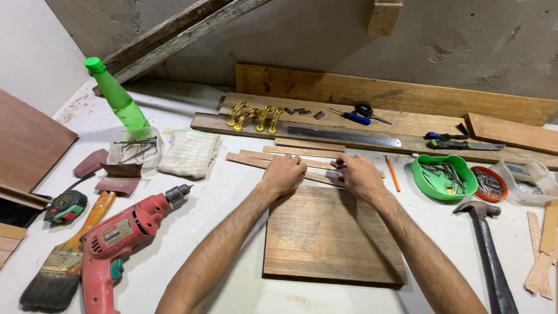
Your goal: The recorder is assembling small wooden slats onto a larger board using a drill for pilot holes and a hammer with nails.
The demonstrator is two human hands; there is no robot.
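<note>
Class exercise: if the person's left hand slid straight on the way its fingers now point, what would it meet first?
The left hand points away and slightly right, resting on thin wooden strips. Beyond them it would probably first meet the next thin strip, then the steel ruler; depth is uncertain.

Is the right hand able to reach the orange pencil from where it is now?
Probably yes. The right hand rests on the thin wood strips at the far edge of the square board, and the orange pencil lies on the bare table just to its right, with nothing between them.
</note>
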